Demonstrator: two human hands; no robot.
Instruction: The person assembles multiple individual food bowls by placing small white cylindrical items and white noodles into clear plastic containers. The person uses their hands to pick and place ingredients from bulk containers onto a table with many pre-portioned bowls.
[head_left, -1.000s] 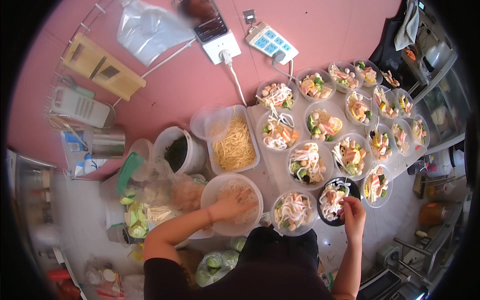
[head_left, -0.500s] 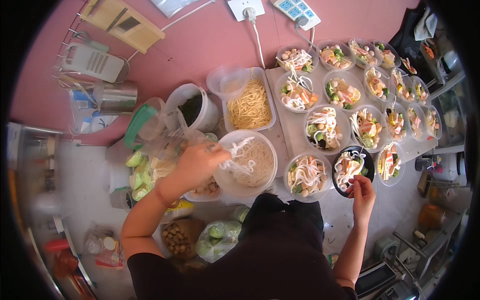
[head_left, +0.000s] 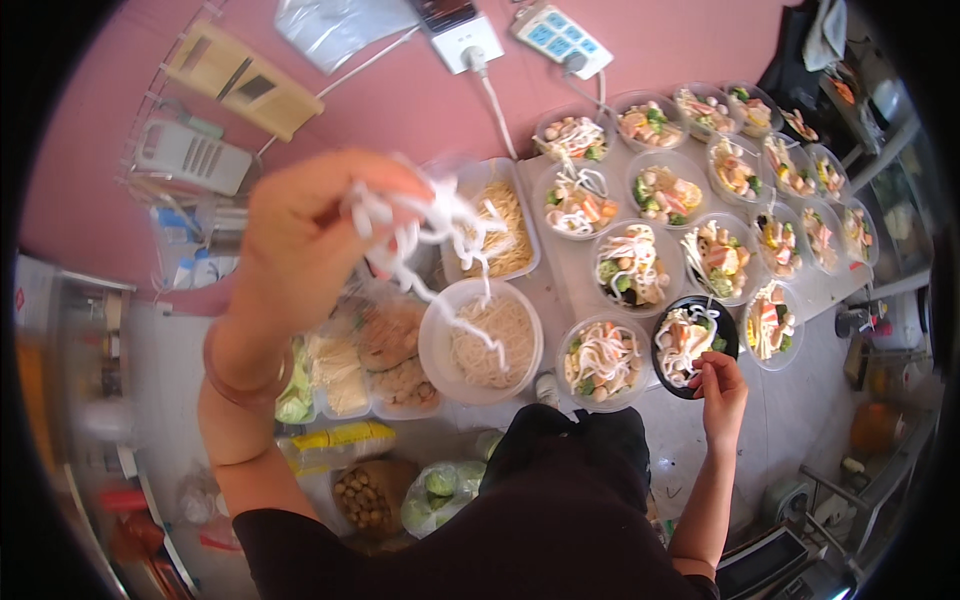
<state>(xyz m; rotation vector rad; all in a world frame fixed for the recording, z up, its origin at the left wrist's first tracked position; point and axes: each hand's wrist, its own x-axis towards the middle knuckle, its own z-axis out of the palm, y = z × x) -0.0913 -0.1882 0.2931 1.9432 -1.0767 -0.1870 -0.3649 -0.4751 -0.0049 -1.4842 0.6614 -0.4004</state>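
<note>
My left hand [head_left: 310,225] is raised high and closed on a bunch of thick white noodles [head_left: 430,225]. Strands dangle from it over a round white tub [head_left: 432,350] that has more pale noodles in the bottom. At the near edge of the counter, my right hand [head_left: 721,395] pinches the rim of a black bowl [head_left: 734,330]. White noodles lie over other pieces in that bowl. Just left of it stands a clear bowl [head_left: 604,360] with noodles, broccoli and small balls.
Several filled clear bowls [head_left: 665,190] stand in rows at the right. A white tray of yellow noodles [head_left: 505,225] sits behind the tub. Left of the tub are containers of pale food [head_left: 405,385]. A power strip [head_left: 563,38] hangs on the pink wall.
My left hand has risen up and to the left from beside the tub, lifting the white noodles. My right hand stays at the black bowl. The view has shifted slightly.
</note>
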